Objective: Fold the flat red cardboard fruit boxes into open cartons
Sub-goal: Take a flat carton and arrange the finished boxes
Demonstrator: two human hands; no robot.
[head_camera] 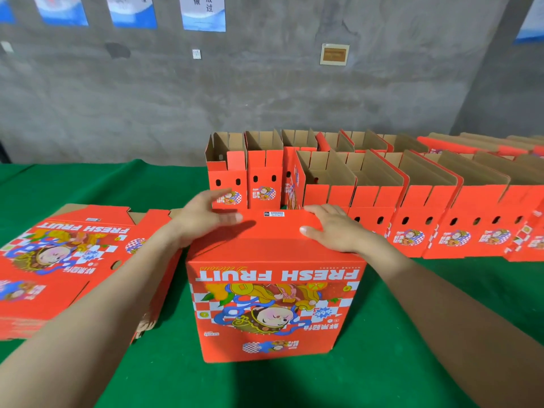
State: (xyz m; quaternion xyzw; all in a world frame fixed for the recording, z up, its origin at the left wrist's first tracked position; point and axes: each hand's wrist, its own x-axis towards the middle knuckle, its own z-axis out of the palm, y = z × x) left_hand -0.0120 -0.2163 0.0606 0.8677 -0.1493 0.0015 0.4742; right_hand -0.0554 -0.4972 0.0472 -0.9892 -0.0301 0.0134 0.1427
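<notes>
Boxy, glossy red cardboard carton (273, 260)

Comprises a bare left forearm (97, 307) and a bare right forearm (435, 295), both uncovered from frame edge to wrist, ending in a left hand (203, 222) with fingertips (234, 218) smeared by blur and a right hand (335, 231) with short, rounded nails, the thumbnail plainly showing.

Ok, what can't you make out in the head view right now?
All in the head view:
Whether the box has its top flaps locked: covered by the left hand and right hand.
Left fingertips: motion-blurred.
Barcode label: too small to read.
Flat stack: cut by left edge, count unknown.
Finished cartons: row runs off right edge.
</notes>
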